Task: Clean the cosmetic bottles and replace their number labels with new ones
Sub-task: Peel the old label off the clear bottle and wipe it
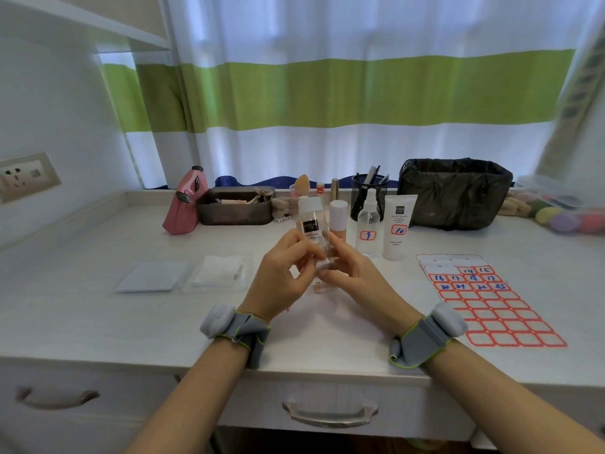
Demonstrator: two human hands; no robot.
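We work at a white desk (98, 322) before a green-and-white striped curtain (327, 93). Our left hand (281, 276) and right hand (353, 273) both curl their fingers (306, 244) round a clear bottle (312, 224) with a black label, lifted above the desk between them. Just beyond the fingers stand a white-capped bottle (338, 217), a spray bottle (368, 224) and a white tube (396, 227), both numbered. Right of the fingers lies a red label sheet (484, 303); left of them lie white wipes (216, 273). A black-lined bin (455, 194) sits farther back.
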